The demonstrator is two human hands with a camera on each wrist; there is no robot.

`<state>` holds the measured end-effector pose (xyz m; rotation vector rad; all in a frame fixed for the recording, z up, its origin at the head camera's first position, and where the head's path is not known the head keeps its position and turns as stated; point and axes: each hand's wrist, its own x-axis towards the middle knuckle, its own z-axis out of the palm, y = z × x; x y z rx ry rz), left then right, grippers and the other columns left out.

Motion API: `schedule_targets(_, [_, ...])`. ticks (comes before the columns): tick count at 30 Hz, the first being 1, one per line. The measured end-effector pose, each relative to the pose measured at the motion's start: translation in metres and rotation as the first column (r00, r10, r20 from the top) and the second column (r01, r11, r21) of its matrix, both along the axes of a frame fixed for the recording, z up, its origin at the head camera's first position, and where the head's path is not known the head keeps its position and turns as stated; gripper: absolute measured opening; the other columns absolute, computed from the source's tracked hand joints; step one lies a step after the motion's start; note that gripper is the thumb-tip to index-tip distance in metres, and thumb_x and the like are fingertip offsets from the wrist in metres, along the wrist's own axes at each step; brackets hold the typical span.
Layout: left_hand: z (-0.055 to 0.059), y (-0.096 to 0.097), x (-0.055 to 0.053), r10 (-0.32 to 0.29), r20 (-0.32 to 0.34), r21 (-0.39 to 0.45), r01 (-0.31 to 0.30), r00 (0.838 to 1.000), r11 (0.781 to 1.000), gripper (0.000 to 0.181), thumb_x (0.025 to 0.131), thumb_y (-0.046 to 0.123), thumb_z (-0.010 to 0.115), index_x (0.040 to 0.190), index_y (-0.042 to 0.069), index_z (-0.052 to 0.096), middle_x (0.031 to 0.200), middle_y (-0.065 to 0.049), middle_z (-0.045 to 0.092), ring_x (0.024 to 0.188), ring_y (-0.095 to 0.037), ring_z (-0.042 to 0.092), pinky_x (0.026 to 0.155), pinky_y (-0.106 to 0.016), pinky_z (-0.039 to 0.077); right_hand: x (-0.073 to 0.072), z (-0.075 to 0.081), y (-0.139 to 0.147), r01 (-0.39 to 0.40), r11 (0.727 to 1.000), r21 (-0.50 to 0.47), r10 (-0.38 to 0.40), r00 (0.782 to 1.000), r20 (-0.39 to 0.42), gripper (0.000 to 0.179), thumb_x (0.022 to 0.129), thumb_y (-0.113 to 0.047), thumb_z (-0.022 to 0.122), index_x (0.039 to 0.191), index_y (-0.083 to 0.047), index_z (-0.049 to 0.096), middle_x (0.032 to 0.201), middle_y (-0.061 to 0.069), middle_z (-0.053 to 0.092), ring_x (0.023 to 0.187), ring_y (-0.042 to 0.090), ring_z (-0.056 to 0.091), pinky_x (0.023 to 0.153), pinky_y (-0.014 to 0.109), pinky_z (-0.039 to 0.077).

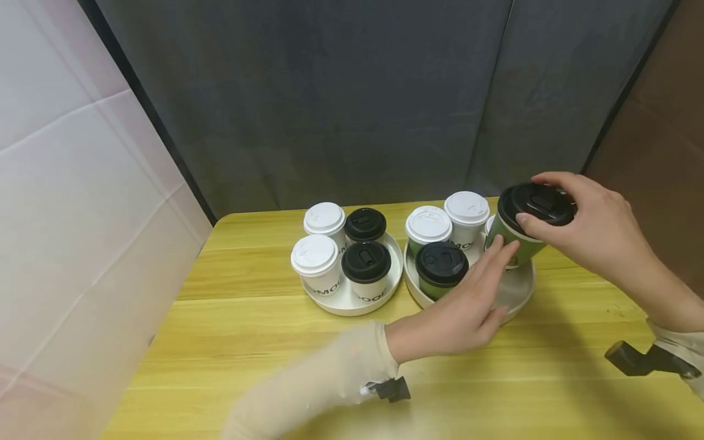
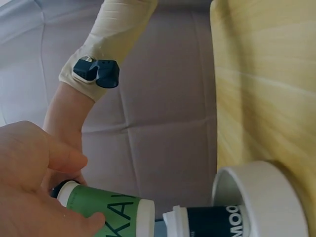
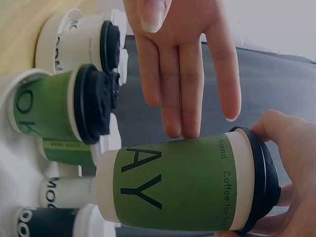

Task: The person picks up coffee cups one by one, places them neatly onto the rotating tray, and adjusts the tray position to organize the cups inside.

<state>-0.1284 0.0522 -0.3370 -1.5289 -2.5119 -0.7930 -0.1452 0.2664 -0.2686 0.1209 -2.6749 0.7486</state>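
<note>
My right hand (image 1: pixel 599 226) grips a green paper coffee cup (image 1: pixel 519 244) by its black lid (image 3: pixel 266 185), thumb and fingers around the lid. This cup is raised over the right round tray (image 1: pixel 525 290), tilted a little. My left hand (image 1: pixel 462 308) reaches across with straight fingers, its fingertips right at the side of the green cup. Under that hand stands a second green cup (image 3: pixel 47 103) with a black lid. Behind it in the tray are a white-lidded green cup (image 1: pixel 429 227), a white cup (image 1: pixel 466 211) and a dark cup (image 2: pixel 207 222) with a white lid.
Left of it stands another round tray (image 1: pixel 352 310) with two white-lidded cups (image 1: pixel 315 263) and two black-lidded cups (image 1: pixel 367 269). Both trays rest near the far edge of the wooden table (image 1: pixel 231 342). A grey curtain (image 1: pixel 330 110) hangs behind, a pale one (image 1: pixel 82 201) at left.
</note>
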Motion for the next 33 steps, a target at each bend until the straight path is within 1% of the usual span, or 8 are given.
schedule_targets(2, [-0.006, -0.002, 0.002, -0.002, -0.006, 0.008, 0.002, 1.000, 1.000, 0.082, 0.097, 0.009, 0.053, 0.156, -0.001, -0.003, 0.165, -0.025, 0.004, 0.157, -0.026, 0.002, 0.127, -0.030, 0.015, 0.002, -0.005, -0.001, -0.002, 1.000, -0.002, 0.002, 1.000, 0.013, 0.064, 0.084, -0.047, 0.073, 0.138, -0.018, 0.055, 0.135, 0.021, 0.059, 0.109, 0.042, 0.058, 0.075, 0.043, 0.042])
schedule_targets(6, [-0.016, -0.004, 0.006, -0.001, -0.008, 0.013, 0.001, 1.000, 1.000, 0.083, 0.097, 0.010, 0.055, 0.156, -0.001, -0.003, 0.165, -0.026, 0.005, 0.156, -0.027, 0.004, 0.127, -0.031, 0.017, 0.005, -0.014, -0.002, -0.010, 1.000, -0.009, 0.010, 0.999, 0.030, 0.064, 0.083, -0.045, 0.075, 0.138, -0.019, 0.054, 0.138, 0.019, 0.057, 0.113, 0.042, 0.056, 0.077, 0.046, 0.041])
schedule_targets(11, [-0.028, -0.005, 0.010, -0.007, 0.050, 0.009, 0.007, 0.999, 1.000, 0.087, 0.097, 0.012, 0.056, 0.156, 0.002, -0.006, 0.165, -0.026, 0.002, 0.156, -0.028, 0.005, 0.127, -0.033, 0.018, 0.006, -0.026, -0.003, -0.039, 0.999, -0.013, 0.039, 0.999, 0.024, 0.064, 0.082, -0.040, 0.077, 0.137, -0.017, 0.055, 0.137, 0.018, 0.056, 0.116, 0.040, 0.053, 0.080, 0.049, 0.037])
schedule_targets(13, [-0.032, -0.006, 0.012, -0.011, 0.081, 0.007, 0.011, 0.997, 1.000, 0.087, 0.097, 0.013, 0.056, 0.157, 0.004, -0.007, 0.165, -0.025, 0.000, 0.156, -0.028, 0.005, 0.127, -0.034, 0.018, 0.007, -0.032, -0.004, -0.048, 0.999, -0.014, 0.049, 0.999, 0.021, 0.064, 0.081, -0.039, 0.078, 0.137, -0.016, 0.056, 0.135, 0.018, 0.057, 0.116, 0.039, 0.053, 0.081, 0.049, 0.037])
schedule_targets(18, [-0.045, -0.008, 0.015, -0.007, 0.141, 0.007, 0.006, 0.990, 1.000, 0.088, 0.098, 0.014, 0.055, 0.157, 0.007, -0.009, 0.165, -0.024, -0.001, 0.156, -0.027, 0.008, 0.126, -0.034, 0.020, 0.010, -0.047, -0.004, -0.058, 0.998, -0.010, 0.059, 0.998, 0.025, 0.066, 0.079, -0.037, 0.080, 0.137, -0.014, 0.056, 0.134, 0.019, 0.058, 0.116, 0.038, 0.055, 0.081, 0.046, 0.043])
schedule_targets(21, [-0.052, -0.008, 0.017, 0.002, 0.160, 0.007, -0.003, 0.987, 1.000, 0.089, 0.097, 0.015, 0.057, 0.158, 0.008, -0.008, 0.166, -0.023, 0.001, 0.156, -0.028, 0.008, 0.126, -0.035, 0.021, 0.010, -0.056, -0.005, -0.068, 0.998, -0.014, 0.068, 0.998, 0.014, 0.066, 0.078, -0.035, 0.081, 0.135, -0.012, 0.057, 0.135, 0.020, 0.059, 0.118, 0.040, 0.055, 0.084, 0.050, 0.045])
schedule_targets(26, [-0.063, -0.008, 0.019, 0.020, 0.191, 0.006, -0.022, 0.981, 1.000, 0.088, 0.097, 0.017, 0.057, 0.158, 0.010, -0.006, 0.166, -0.022, 0.003, 0.156, -0.027, 0.008, 0.126, -0.037, 0.023, 0.011, -0.070, -0.004, -0.091, 0.996, -0.018, 0.090, 0.996, -0.008, 0.066, 0.078, -0.033, 0.081, 0.134, -0.009, 0.057, 0.133, 0.023, 0.060, 0.118, 0.045, 0.055, 0.087, 0.058, 0.044])
schedule_targets(33, [-0.074, -0.008, 0.021, 0.030, 0.227, -0.005, -0.030, 0.973, 1.000, 0.089, 0.097, 0.019, 0.057, 0.158, 0.011, -0.006, 0.166, -0.022, 0.004, 0.156, -0.027, 0.008, 0.125, -0.037, 0.023, 0.011, -0.085, -0.005, -0.104, 0.995, -0.008, 0.104, 0.995, -0.006, 0.066, 0.078, -0.032, 0.081, 0.134, -0.008, 0.057, 0.128, 0.025, 0.061, 0.113, 0.045, 0.058, 0.084, 0.058, 0.045])
